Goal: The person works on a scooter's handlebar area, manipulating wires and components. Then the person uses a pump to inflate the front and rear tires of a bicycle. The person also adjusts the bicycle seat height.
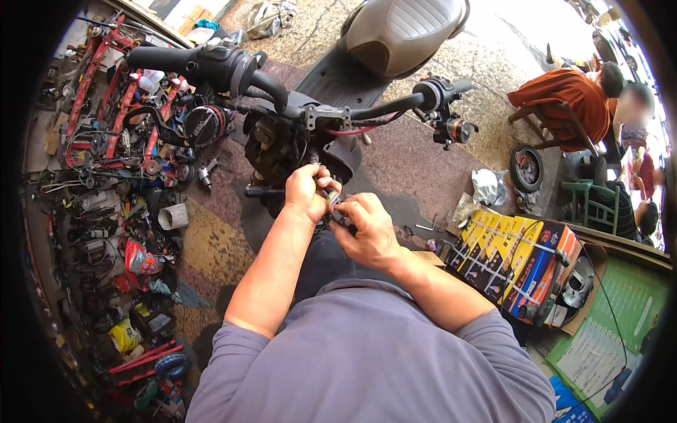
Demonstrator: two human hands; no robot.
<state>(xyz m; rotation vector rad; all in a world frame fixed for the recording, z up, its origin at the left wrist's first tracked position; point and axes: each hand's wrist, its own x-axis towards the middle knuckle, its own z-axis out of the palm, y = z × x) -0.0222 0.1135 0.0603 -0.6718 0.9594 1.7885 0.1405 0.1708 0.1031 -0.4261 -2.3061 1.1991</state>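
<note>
In front of my lap, both hands meet at a bundle of thin coloured wires, just below the opened front of a scooter. My left hand is closed around the bundle's upper part, where a dark sleeve runs up toward the scooter. Lower down and to the right, my right hand pinches the wires' other end, beside a small dark piece mostly hidden by the fingers. Above the hands, the bare handlebar spans the scooter, with a black grip at its left end.
Tools and parts crowd the left side, among them a red plastic bag. Strapped yellow boxes stand at the right, near a small wheel. The scooter's seat is beyond the handlebar. People sit at the far right, one on a wooden chair.
</note>
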